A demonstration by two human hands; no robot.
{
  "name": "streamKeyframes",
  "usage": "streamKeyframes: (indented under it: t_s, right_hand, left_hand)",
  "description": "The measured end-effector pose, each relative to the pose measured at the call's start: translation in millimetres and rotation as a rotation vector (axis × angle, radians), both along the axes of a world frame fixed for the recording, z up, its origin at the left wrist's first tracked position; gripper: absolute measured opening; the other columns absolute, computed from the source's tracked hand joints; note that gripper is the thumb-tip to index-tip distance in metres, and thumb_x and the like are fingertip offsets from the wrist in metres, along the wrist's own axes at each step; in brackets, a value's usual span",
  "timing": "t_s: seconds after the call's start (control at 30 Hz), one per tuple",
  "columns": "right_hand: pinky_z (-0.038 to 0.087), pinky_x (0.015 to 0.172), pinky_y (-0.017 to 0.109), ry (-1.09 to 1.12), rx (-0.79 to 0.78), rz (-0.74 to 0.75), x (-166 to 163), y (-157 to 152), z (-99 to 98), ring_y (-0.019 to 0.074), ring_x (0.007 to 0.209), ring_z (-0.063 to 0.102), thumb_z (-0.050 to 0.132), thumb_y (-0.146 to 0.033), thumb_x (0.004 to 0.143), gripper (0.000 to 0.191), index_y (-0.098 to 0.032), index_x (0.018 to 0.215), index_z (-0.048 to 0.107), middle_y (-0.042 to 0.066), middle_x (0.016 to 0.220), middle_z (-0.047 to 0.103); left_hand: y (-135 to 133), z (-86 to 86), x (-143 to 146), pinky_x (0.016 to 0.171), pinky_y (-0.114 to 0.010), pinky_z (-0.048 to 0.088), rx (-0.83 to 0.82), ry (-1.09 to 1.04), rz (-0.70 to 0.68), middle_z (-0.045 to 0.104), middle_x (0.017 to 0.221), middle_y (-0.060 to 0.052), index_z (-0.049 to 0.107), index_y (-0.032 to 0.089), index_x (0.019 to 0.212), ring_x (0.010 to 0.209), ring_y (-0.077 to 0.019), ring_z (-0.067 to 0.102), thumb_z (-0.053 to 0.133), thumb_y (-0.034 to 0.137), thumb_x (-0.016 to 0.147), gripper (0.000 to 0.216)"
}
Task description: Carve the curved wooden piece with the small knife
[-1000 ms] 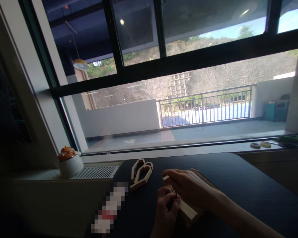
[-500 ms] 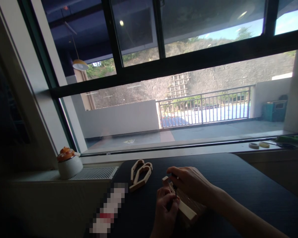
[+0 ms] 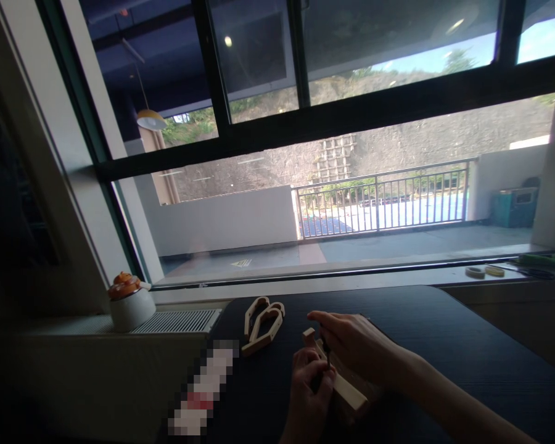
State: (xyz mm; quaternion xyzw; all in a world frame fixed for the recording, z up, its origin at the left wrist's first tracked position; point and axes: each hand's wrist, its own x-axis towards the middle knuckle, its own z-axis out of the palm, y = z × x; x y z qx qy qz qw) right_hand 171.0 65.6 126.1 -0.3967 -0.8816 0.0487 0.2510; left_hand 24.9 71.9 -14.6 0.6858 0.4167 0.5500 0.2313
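My left hand [image 3: 309,394] is closed in a fist on a thin dark tool whose tip stands against a pale wooden block [image 3: 345,390] on the dark mat [image 3: 444,345]. My right hand [image 3: 356,351] lies over the far end of that block, fingers curled around it and holding it down. Both hands sit low in the view, near the mat's front. To the left of the hands lie two curved wooden cut-out pieces [image 3: 261,324], untouched.
A white pot with an orange lid [image 3: 129,302] stands on the sill by a vent grille [image 3: 180,320]. Tape rolls [image 3: 485,271] and green items [image 3: 546,259] lie at the far right sill. A big window fills the view beyond the mat.
My right hand has shifted slightly on the block, its fingers uncovering the block's far end; the left hand stays with the tool at the same spot.
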Motion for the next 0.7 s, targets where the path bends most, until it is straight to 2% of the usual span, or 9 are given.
streamKeyframes:
  t_s: [0.17,0.33,0.53,0.7]
  right_hand:
    - [0.043,0.069,0.023,-0.024,0.058,-0.055,-2.6,6.8,-4.0,0.0181,0.083,0.066,0.04,-0.025,0.091,0.032,-0.024,0.118,0.058,0.006,0.093,0.071]
    - [0.04,0.062,0.022,-0.064,0.034,-0.059,-8.8,-0.3,4.7,0.0175,0.079,0.066,0.04,-0.026,0.091,0.028,-0.025,0.109,0.062,0.004,0.088,0.071]
    - [0.038,0.057,0.023,-0.11,0.031,-0.041,-10.0,-7.6,6.9,0.019,0.077,0.067,0.038,-0.023,0.09,0.038,-0.024,0.125,0.051,0.007,0.099,0.069]
    - [0.039,0.058,0.023,-0.095,0.044,-0.053,-5.8,2.3,-0.1,0.019,0.08,0.066,0.039,-0.023,0.09,0.038,-0.022,0.126,0.05,0.008,0.094,0.07]
  left_hand:
    - [1.8,-2.3,-0.8,0.089,-0.038,0.046,0.014,0.01,0.005,0.058,0.092,-0.009,0.07,0.018,0.078,0.096,-0.0232,0.054,0.058,0.034,0.081,0.02]
    - [-1.3,3.1,-1.0,0.088,-0.036,0.046,0.0,0.024,-0.011,0.058,0.092,-0.008,0.069,0.017,0.077,0.096,-0.0226,0.053,0.057,0.034,0.083,0.021]
    - [-4.7,7.9,-0.7,0.087,-0.035,0.046,-0.015,0.016,-0.018,0.058,0.092,-0.009,0.069,0.018,0.076,0.096,-0.0229,0.054,0.057,0.034,0.083,0.021]
    - [-1.1,2.5,-0.1,0.085,-0.036,0.048,0.049,-0.006,0.005,0.059,0.09,-0.009,0.07,0.017,0.076,0.093,-0.0226,0.055,0.058,0.032,0.082,0.02]
